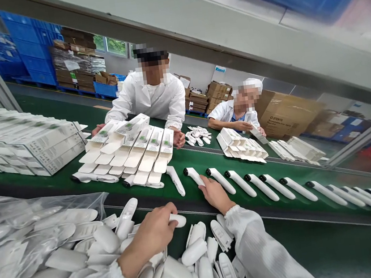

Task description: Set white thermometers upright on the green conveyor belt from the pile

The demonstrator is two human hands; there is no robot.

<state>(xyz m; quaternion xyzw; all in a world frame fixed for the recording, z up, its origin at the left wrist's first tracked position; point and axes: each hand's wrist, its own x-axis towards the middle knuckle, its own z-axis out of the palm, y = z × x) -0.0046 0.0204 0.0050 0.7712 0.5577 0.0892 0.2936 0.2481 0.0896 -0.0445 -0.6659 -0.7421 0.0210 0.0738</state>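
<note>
My left hand [156,232] is closed around a white plastic device [178,220] picked out of a loose heap of the same white devices [188,269] on the near table. My right hand [214,193] reaches onto the green conveyor belt [278,177] and touches a white device with a black tip [193,176]. It is the leftmost of a row of several such devices [266,187] lying side by side on the belt to the right.
A clear plastic bag of white parts [24,231] lies at the near left. Open white cartons [132,150] and a stack of closed ones [26,140] sit on the belt. Two people in white coats [153,98] [236,112] work across it.
</note>
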